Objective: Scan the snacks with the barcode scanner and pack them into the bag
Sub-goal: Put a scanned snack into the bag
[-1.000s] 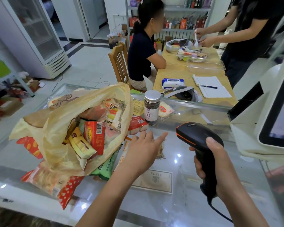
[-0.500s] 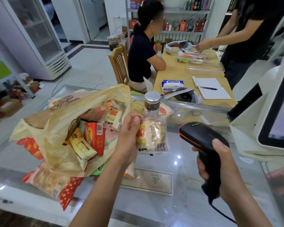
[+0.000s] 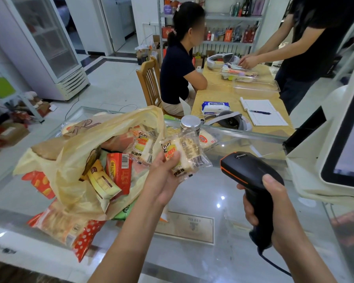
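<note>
My left hand (image 3: 161, 178) pinches a clear snack packet (image 3: 187, 156) of pale rice crackers, held up over the glass counter (image 3: 202, 193) with its barcode turned toward the right. My right hand (image 3: 274, 209) grips the handle of a black and orange barcode scanner (image 3: 243, 170), whose head points left at the packet from a short gap away. A yellow plastic bag (image 3: 74, 170) lies open on the counter at the left, stuffed with several snack packs, a red box (image 3: 119, 172) among them.
A jar with a metal lid (image 3: 190, 122) and another small snack (image 3: 205, 137) stand behind the packet. A red dotted pack (image 3: 67, 229) lies under the bag. A white screen (image 3: 343, 139) stands at the right. Two people are at the wooden table (image 3: 223, 94) beyond.
My left hand picked the packet up from the counter, lifted it and turned its barcode toward the scanner. My right hand kept the scanner almost still.
</note>
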